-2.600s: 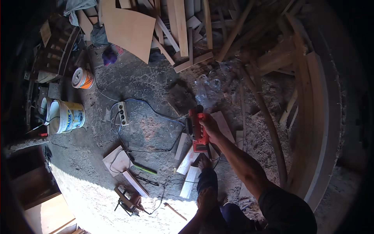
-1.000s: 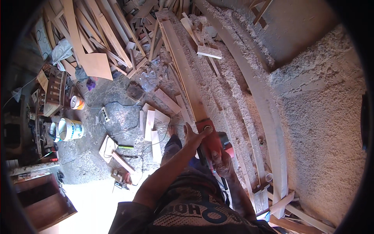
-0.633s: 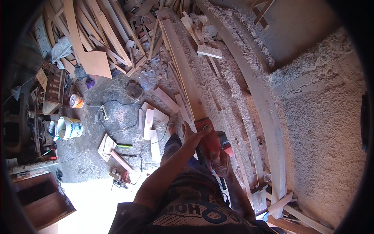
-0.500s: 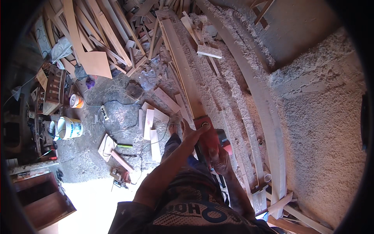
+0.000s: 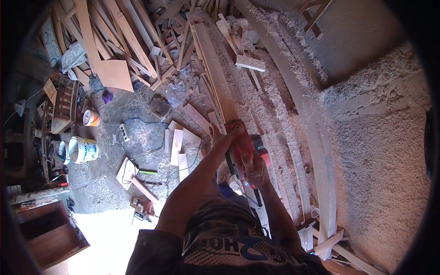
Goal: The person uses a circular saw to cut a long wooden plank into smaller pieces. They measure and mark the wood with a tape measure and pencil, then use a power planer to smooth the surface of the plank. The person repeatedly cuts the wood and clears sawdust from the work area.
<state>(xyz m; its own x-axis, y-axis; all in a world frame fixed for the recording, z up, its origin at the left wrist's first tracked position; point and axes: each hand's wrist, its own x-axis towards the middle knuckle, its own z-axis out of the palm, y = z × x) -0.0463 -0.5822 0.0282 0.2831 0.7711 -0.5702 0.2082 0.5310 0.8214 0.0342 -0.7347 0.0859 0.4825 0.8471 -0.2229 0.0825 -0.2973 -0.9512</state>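
I'm resting my left hand [image 5: 223,138] atop the planer [image 5: 241,143], fingers spreading, probably steadying it along the board [image 5: 214,75]; right hand [image 5: 255,170] is gripping behind, fingertips hiding.

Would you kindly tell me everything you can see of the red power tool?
The red power tool has a long, hard-looking body with black parts at its sides. It appears to sit on the long wooden plank, lengthwise, its far end pointing up the board. The left hand holds that far end; the right hand grips nearer the wearer. Whether it is running cannot be told.
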